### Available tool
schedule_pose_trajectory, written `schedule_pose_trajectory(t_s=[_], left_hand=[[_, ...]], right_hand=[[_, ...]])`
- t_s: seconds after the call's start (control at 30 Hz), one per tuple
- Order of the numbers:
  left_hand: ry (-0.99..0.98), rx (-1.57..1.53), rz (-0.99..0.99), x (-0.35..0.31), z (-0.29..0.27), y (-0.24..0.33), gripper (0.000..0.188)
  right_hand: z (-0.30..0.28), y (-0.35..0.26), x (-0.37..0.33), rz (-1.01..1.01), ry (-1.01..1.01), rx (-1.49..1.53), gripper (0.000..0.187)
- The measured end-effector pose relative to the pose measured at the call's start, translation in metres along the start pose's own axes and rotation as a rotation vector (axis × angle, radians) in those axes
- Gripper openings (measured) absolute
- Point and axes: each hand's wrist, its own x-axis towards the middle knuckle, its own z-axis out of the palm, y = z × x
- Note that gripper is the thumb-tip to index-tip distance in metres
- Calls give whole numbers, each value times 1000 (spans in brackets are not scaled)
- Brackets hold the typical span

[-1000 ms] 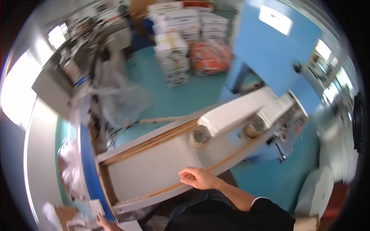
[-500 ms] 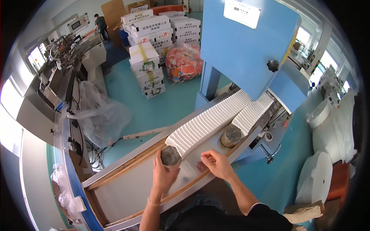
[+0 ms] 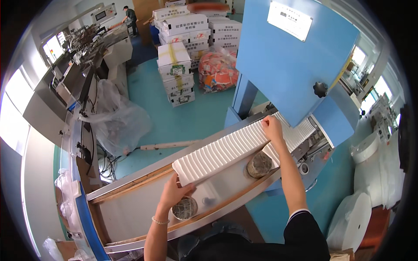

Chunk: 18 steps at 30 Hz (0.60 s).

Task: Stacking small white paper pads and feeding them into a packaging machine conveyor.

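Observation:
A long row of white folded sheets [image 3: 222, 150] runs along the pale trough toward the blue machine. My left hand [image 3: 174, 191] cups the near end of this row, thumb along its side. At the far part of the row, close to the machine, the fingers of my right hand [image 3: 272, 129] are curled over its upper edge. Just below my left hand stands a dark round block [image 3: 185, 208], apart from the row. Another dark round block [image 3: 260, 164] rests against the end of a shorter white row [image 3: 301, 135], partly hidden by my right forearm.
The trough has a wooden rail [image 3: 139, 187] and metal edges. A blue machine [image 3: 291, 56] rises over its far end. Stacked white boxes [image 3: 176, 65], a bag of orange packs [image 3: 217, 71] and clear plastic film [image 3: 115, 117] lie beyond. White rolls [image 3: 350, 222] stand at right; another person [image 3: 129, 21] works far back.
My left hand has let go of one round block, which now sits nearer me, and taken the row's near end. My right hand has reached to the row's far part. The row has shifted toward the left.

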Motion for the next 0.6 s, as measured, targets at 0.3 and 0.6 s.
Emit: schedule_pose_trajectory(t_s=[0.3, 0.6], left_hand=[[-32, -123, 91, -7, -1, -10, 65], [749, -372, 37, -43, -58, -32, 51]], right_hand=[[-4, 2, 10, -120, -226, -452, 26], [41, -98, -67, 283, -874, 569, 56]])
